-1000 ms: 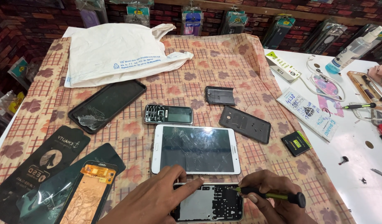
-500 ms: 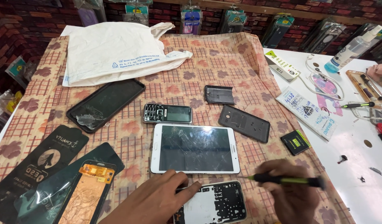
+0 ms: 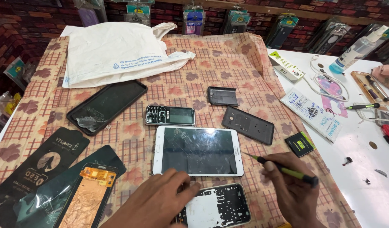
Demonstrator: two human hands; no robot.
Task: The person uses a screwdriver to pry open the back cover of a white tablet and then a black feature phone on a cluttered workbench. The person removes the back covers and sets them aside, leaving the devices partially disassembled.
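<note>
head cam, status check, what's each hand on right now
Left hand flat on opened phone frame, holds nothing. Right hand in closed grip on green-handled screwdriver, tip raised beside white tablet. Nothing between tip and frame.

right hand [image 3: 289, 190] | lifted screwdriver [image 3: 283, 170] off phone frame [image 3: 217, 207], tip now raised

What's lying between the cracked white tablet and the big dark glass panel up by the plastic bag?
In the head view, a small black keypad phone lies on the patterned cloth between the white tablet and the dark glass panel.
</note>
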